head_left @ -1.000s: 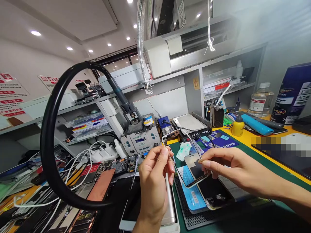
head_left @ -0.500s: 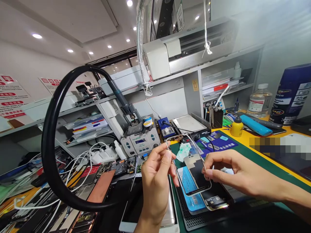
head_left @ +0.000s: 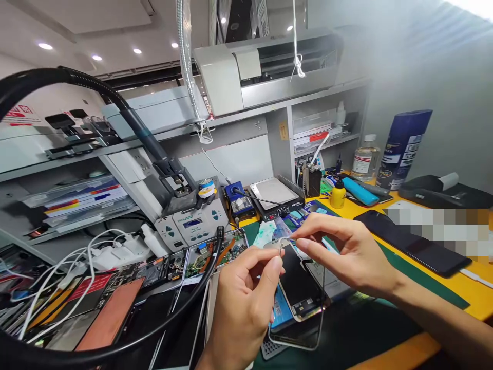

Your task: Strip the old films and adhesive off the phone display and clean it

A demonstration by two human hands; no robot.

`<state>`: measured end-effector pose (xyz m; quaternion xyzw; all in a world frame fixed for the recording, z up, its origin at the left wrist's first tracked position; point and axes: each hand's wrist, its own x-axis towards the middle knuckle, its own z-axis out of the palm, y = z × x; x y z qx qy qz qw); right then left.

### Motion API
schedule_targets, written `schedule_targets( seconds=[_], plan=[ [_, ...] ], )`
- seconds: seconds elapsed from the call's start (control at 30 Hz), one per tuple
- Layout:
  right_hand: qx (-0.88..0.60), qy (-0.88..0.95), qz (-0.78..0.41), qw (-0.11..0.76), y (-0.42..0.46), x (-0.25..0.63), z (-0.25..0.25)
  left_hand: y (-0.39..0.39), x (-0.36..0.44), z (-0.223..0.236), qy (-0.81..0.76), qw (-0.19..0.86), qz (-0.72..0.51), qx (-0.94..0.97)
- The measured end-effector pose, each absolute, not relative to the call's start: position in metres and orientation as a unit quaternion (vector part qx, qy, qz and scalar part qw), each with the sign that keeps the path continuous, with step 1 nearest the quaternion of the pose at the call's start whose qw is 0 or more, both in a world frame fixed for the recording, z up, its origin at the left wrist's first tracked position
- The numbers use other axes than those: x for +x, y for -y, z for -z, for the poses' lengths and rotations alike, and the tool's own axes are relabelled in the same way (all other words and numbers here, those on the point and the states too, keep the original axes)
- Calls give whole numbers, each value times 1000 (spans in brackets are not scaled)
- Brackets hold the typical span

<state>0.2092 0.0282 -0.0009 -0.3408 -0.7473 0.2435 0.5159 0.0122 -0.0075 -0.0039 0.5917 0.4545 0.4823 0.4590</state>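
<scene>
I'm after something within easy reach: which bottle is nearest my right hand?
The small yellow bottle, standing just beyond your right hand. It's the only yellow one; the clear bottle stands farther back.

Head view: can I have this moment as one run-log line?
left hand: pinching thin frame | right hand: touching frame's upper end | behind frame, in view: dark panel

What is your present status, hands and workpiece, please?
Left hand, right hand: both pinching. Thin silvery rectangular frame: held by its upper end. Black rectangular panel shows through; nothing visibly blocking.
</scene>
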Motion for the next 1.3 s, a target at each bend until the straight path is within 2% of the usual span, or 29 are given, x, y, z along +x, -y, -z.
schedule_targets(
  seconds=[0.07,0.2,0.33,0.57,0.8,1.3],
  plan=[
    [-356,740,-295,488,-29,212,0,6,11,3,-453,454,-465,610],
    [-346,688,-491,407,-31,215,-2,5,10,3,-451,451,-430,640],
    [-319,631,-583,401,-32,215,-3,5,10,6,-458,456,-416,640],
    [-317,598,-614,405,-29,212,-6,11,14,9,-477,452,-438,614],
    [-316,597,-609,414,-26,208,-4,8,20,7,-478,388,-465,636],
    [-307,598,-610,420,-26,206,-1,9,21,3,-470,398,-471,631]
  ],
)
